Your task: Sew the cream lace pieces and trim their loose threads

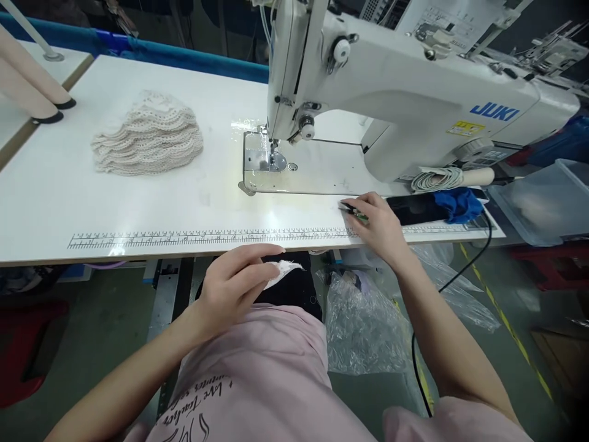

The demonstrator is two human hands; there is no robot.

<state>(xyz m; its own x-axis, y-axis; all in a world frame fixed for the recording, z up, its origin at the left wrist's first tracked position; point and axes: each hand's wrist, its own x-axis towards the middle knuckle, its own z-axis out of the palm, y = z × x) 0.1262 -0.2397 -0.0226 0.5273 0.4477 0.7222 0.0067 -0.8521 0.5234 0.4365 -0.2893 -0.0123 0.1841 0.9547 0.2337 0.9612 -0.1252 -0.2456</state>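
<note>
My left hand (234, 279) is just off the table's front edge, its fingers closed on a small white piece of fabric (283, 271) with a frayed edge. On the tabletop in front of the sewing machine (414, 92), my right hand (377, 221) is closed around small thread snips (348, 207), dark with a bit of green, their tip pointing left. Most of the snips is hidden under the fingers. The machine's presser foot and needle plate (257, 159) lie farther back, apart from both hands.
A stack of cream knitted pieces (150, 135) lies at the left of the white table (115, 202). A printed ruler (207, 237) runs along the front edge. Right of my right hand are a dark phone-like slab (411, 210), blue cloth (460, 205) and a clear bin (547, 202).
</note>
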